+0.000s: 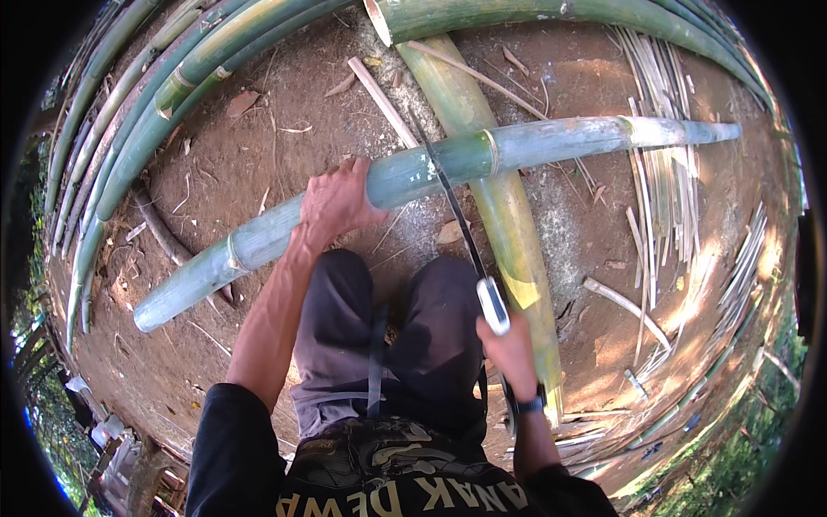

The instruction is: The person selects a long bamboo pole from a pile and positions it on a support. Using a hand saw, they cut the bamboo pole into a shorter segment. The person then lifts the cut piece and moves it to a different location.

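Note:
A thick green-grey bamboo pole [560, 145] lies across in front of me, its near-left end lower and its thin end off to the right. My left hand [340, 200] is closed over the pole from above, left of its middle. My right hand [510, 345] grips the white-and-black handle of a hand saw [458, 211]. The saw's long dark blade crosses the pole just left of a node ring. How deep the blade sits in the bamboo I cannot tell. Beneath the pole runs a yellow-green bamboo culm [517, 250], pointing away from me.
Several bamboo poles [194, 73] curve along the left. Another large pole [500, 19] lies across the far side. Split strips [668, 198] are piled at the right. Pale sawdust [560, 228] and dry leaves dot the brown soil. A branch [164, 228] lies under the pole's left part.

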`<move>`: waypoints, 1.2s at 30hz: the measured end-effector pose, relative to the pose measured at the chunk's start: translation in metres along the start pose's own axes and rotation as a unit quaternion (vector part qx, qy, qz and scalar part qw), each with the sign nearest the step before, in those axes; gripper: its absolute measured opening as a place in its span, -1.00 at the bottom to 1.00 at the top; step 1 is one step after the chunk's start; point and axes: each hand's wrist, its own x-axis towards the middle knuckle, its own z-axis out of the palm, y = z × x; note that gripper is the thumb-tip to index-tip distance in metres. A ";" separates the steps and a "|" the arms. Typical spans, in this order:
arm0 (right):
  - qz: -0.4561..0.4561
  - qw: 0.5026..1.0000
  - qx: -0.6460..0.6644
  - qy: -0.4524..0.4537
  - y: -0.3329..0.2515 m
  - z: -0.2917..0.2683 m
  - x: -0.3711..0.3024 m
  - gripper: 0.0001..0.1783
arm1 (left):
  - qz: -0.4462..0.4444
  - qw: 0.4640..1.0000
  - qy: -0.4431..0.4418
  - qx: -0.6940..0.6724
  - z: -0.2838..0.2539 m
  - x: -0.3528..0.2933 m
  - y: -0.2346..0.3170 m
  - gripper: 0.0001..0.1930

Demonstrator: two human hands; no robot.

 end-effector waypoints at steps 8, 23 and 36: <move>0.024 0.999 -0.023 -0.009 -0.017 0.014 0.027 -0.74 | 0.021 1.000 0.008 -0.001 0.003 0.004 -0.002 -0.19; -0.009 1.000 -0.005 0.017 0.011 0.000 -0.026 -0.78 | 0.020 1.000 0.008 -0.007 0.000 0.005 -0.002 -0.15; -0.011 1.000 0.006 0.028 0.023 -0.006 -0.034 -0.77 | 0.021 1.000 0.002 -0.017 0.002 0.007 -0.001 -0.16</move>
